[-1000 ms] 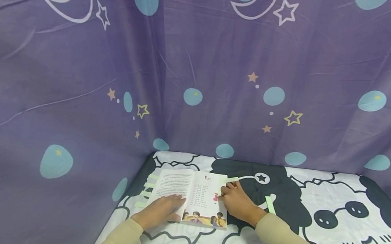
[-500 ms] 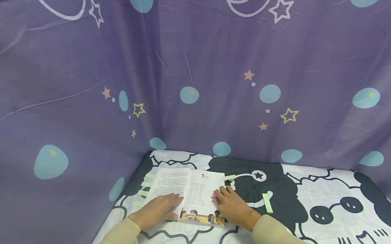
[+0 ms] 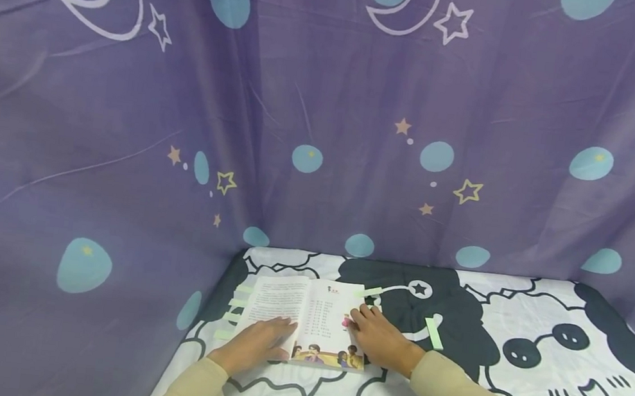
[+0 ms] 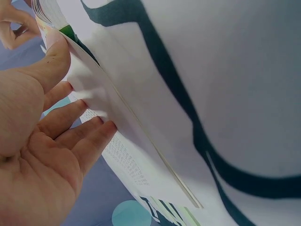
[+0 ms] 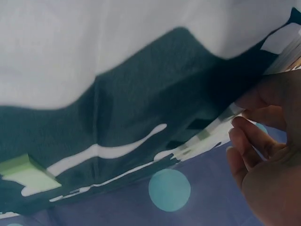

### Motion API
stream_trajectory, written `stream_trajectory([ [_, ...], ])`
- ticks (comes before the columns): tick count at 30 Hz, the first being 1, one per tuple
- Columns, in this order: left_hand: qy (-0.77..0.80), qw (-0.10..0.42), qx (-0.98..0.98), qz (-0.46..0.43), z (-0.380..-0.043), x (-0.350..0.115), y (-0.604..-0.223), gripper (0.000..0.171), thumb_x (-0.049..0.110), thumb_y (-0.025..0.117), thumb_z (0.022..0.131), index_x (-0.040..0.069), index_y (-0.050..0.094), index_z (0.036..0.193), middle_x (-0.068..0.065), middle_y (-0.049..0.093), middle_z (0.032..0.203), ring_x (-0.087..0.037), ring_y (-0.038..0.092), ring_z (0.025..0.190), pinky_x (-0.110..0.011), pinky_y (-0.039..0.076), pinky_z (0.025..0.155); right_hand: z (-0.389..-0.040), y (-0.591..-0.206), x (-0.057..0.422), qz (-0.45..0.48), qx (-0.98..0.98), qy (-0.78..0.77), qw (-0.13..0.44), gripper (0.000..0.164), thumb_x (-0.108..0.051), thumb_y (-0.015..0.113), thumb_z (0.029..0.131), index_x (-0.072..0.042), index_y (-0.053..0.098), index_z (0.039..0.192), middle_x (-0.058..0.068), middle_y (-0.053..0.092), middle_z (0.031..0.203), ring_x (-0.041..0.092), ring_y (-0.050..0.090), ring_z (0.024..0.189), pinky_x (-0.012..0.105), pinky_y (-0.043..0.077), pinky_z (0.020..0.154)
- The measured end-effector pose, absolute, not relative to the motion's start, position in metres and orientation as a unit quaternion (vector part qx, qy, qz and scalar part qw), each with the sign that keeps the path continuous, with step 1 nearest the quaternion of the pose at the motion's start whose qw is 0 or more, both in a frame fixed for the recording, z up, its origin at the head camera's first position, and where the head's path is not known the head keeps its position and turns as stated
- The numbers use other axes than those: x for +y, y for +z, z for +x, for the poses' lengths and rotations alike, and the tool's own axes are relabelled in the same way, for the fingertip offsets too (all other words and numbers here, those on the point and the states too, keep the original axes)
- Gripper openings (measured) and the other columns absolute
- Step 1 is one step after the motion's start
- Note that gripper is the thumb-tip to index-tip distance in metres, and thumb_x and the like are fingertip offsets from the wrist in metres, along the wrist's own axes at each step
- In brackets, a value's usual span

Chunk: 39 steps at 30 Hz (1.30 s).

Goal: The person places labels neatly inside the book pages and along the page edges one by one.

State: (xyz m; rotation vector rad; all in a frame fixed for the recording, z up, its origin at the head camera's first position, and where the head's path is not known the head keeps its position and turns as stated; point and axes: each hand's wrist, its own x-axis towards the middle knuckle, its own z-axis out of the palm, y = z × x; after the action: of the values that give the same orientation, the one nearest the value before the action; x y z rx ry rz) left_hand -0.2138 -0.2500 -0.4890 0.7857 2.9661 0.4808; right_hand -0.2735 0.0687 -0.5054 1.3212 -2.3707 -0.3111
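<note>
An open book point(image 3: 322, 321) lies on the patterned cloth, its left page full of text, its right page with a list and colour drawings along the bottom. My left hand point(image 3: 263, 341) rests on the lower left page, fingers point(image 4: 94, 136) fairly straight and thumb near the bottom edge. At the right page's outer edge, my right hand point(image 3: 381, 337) has its fingers curled over the page and holds the edge; the right wrist view shows thumb and fingertips point(image 5: 237, 134) close together there. A pale green sticky tab point(image 3: 368, 292) sticks out from the upper right page.
Several pale green tabs point(image 3: 232, 317) show along the book's left side. A light green sticky-note pad point(image 3: 434, 333) lies right of the right hand. The cloth point(image 3: 554, 378) bears black-and-white cartoon drawings. A purple curtain point(image 3: 351, 98) hangs behind and at the left.
My right hand has come down from the tab at the upper right to the page's edge just below it. The left hand stays on the left page.
</note>
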Motion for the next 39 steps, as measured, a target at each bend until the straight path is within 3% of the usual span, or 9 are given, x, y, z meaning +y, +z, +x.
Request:
stream_trajectory([
  [7, 0.149, 0.022, 0.957, 0.248, -0.213, -0.248, -0.491, 0.067, 0.039, 0.072, 0.092, 0.003, 0.056, 0.146, -0.019, 0.052, 0.151, -0.039, 0.048, 0.140, -0.054, 0.037, 0.118, -0.274, -0.506, 0.080, 0.481, -0.844, -0.109, 0.209, 0.033, -0.009, 0.070, 0.093, -0.012, 0.074, 0.126, 0.005, 0.058, 0.115, 0.025, 0.049, 0.104, 0.044, 0.050, 0.089],
  [13, 0.151, 0.021, 0.957, 0.247, -0.213, -0.248, -0.489, 0.066, 0.038, 0.071, 0.093, 0.003, 0.056, 0.146, -0.019, 0.052, 0.152, -0.039, 0.047, 0.141, -0.055, 0.037, 0.118, -0.278, -0.506, 0.099, 0.478, -0.853, -0.010, 0.208, 0.033, -0.007, 0.075, 0.090, -0.020, 0.077, 0.120, 0.001, 0.064, 0.113, 0.021, 0.049, 0.099, 0.037, 0.042, 0.078],
  [17, 0.149, 0.022, 0.956, 0.250, -0.212, -0.249, -0.489, 0.065, 0.038, 0.070, 0.093, 0.003, 0.055, 0.146, -0.020, 0.052, 0.151, -0.039, 0.047, 0.141, -0.055, 0.037, 0.118, -0.280, -0.506, 0.117, 0.469, -0.855, 0.025, 0.221, 0.030, -0.009, 0.078, 0.089, -0.021, 0.077, 0.116, -0.002, 0.065, 0.106, 0.017, 0.048, 0.093, 0.034, 0.038, 0.074],
  [22, 0.148, 0.024, 0.957, 0.248, -0.212, -0.249, -0.489, 0.066, 0.040, 0.069, 0.094, 0.004, 0.055, 0.147, -0.018, 0.051, 0.153, -0.038, 0.046, 0.142, -0.055, 0.036, 0.118, -0.282, -0.504, 0.141, 0.446, -0.862, 0.047, 0.236, 0.024, -0.016, 0.085, 0.085, -0.019, 0.080, 0.109, -0.002, 0.068, 0.102, 0.018, 0.053, 0.091, 0.036, 0.041, 0.072],
  [32, 0.149, 0.018, 0.955, 0.257, -0.210, -0.248, -0.487, 0.066, 0.037, 0.071, 0.092, 0.001, 0.056, 0.146, -0.020, 0.052, 0.151, -0.039, 0.048, 0.140, -0.056, 0.038, 0.117, -0.282, -0.503, 0.189, 0.405, -0.882, 0.050, 0.235, 0.027, -0.024, 0.092, 0.077, -0.019, 0.081, 0.100, -0.005, 0.069, 0.095, 0.016, 0.058, 0.087, 0.032, 0.037, 0.067],
  [39, 0.152, 0.012, 0.953, 0.260, -0.210, -0.248, -0.487, 0.067, 0.038, 0.071, 0.092, 0.001, 0.056, 0.145, -0.020, 0.052, 0.151, -0.039, 0.048, 0.140, -0.056, 0.038, 0.117, -0.277, -0.502, 0.215, 0.377, -0.900, 0.047, 0.213, 0.028, -0.027, 0.092, 0.077, -0.019, 0.081, 0.101, -0.005, 0.069, 0.096, 0.018, 0.059, 0.090, 0.034, 0.041, 0.068],
])
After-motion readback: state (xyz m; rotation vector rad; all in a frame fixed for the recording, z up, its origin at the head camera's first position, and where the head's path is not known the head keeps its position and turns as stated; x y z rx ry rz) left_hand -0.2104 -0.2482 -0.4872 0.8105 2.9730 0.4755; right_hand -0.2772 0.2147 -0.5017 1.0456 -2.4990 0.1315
